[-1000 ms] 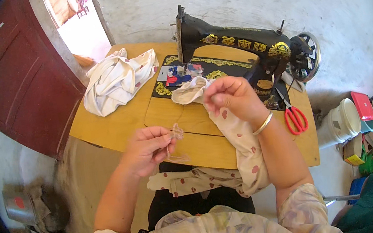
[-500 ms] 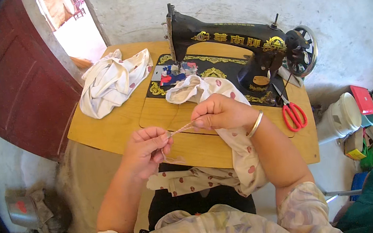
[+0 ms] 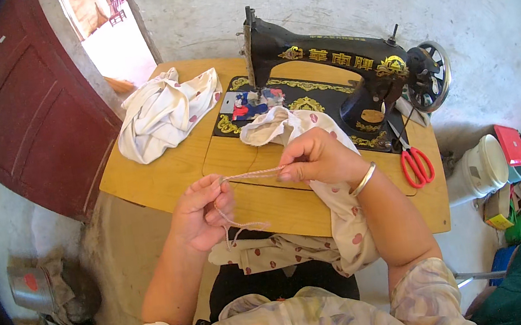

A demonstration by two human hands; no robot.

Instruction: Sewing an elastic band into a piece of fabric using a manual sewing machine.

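Stretched between my two hands is a thin twisted pinkish cord (image 3: pixel 252 175). My left hand (image 3: pixel 204 211) pinches one part of it, and a loose tail hangs below those fingers. The other end is pinched between thumb and forefinger of my right hand (image 3: pixel 318 160), which wears a bangle at the wrist. Cream cloth with reddish heart prints (image 3: pixel 352 226) runs from the sewing machine bed under my right forearm and over the table's front edge to my lap. Behind my hands stands a black sewing machine (image 3: pixel 331 48) with gold decoration; scraps of coloured fabric (image 3: pixel 256 102) lie under its needle.
A crumpled cream cloth (image 3: pixel 166 119) lies on the left of the wooden table (image 3: pixel 145 189). Red-handled scissors (image 3: pixel 418 167) rest at the right by the handwheel (image 3: pixel 431 76). White buckets (image 3: pixel 481 166) stand on the floor at right. A dark red door (image 3: pixel 38 119) is at left.
My hands have drawn apart, so a longer stretch of cord shows between them. The tail below my left hand shows more fully. The whole view has shifted slightly.
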